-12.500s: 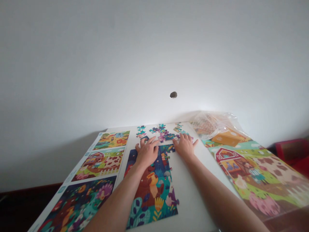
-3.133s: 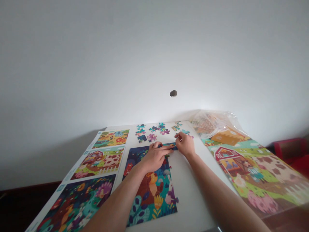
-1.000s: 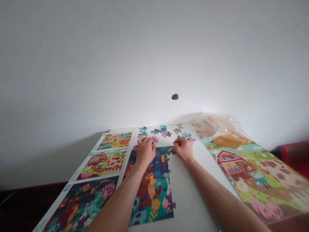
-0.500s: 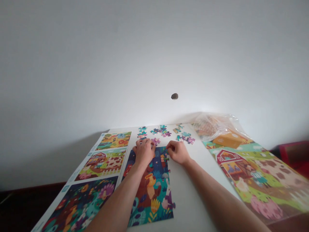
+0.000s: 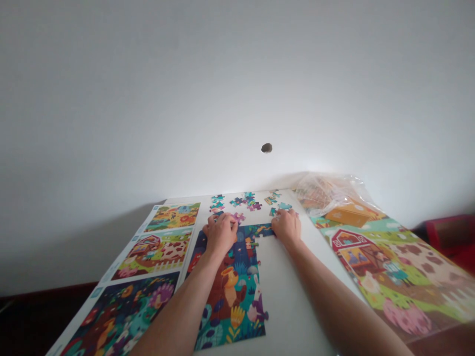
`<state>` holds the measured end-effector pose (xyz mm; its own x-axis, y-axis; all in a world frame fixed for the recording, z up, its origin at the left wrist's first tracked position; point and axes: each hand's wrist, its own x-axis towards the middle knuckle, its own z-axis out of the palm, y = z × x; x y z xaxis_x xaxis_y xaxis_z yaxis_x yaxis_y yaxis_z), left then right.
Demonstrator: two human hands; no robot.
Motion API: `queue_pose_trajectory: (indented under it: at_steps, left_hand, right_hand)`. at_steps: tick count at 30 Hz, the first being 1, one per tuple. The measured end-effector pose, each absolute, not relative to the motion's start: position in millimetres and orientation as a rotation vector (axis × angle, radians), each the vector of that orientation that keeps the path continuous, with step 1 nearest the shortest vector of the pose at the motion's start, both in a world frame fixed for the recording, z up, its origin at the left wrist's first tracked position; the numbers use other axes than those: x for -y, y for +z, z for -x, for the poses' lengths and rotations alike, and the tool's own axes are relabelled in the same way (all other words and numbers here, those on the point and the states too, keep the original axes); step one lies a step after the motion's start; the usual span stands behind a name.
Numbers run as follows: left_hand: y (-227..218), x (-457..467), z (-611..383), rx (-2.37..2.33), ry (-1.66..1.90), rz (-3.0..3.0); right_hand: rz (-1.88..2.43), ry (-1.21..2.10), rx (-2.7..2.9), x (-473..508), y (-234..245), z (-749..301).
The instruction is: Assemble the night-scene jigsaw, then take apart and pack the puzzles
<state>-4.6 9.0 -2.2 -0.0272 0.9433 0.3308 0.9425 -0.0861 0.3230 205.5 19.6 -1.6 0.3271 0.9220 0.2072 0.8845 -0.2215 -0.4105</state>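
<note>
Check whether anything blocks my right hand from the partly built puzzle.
Nothing visible does: your right hand is at the far right corner of the partly built puzzle, and the loose pieces lie nearer the wall.

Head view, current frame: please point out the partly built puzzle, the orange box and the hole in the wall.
Partly built puzzle (image 5: 232, 288): head view, middle of its visible printed face.
Orange box (image 5: 348, 215): head view, on its visible side.
Hole in the wall (image 5: 266, 148): head view, middle of the dark opening.

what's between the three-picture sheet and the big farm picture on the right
In the head view: the partly joined puzzle on the white table, loose pieces beyond it, left hand and right hand at its far end.
</note>
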Motion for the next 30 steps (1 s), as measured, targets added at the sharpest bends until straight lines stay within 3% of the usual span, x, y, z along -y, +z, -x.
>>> queue_pose_trajectory:
  at_steps: [30]
  left_hand:
    - [-2.0, -4.2, -2.1, -2.019, 0.654, -2.351]
  right_hand:
    - [1.760, 0.186, 1.989, -20.9, -9.7, -194.2]
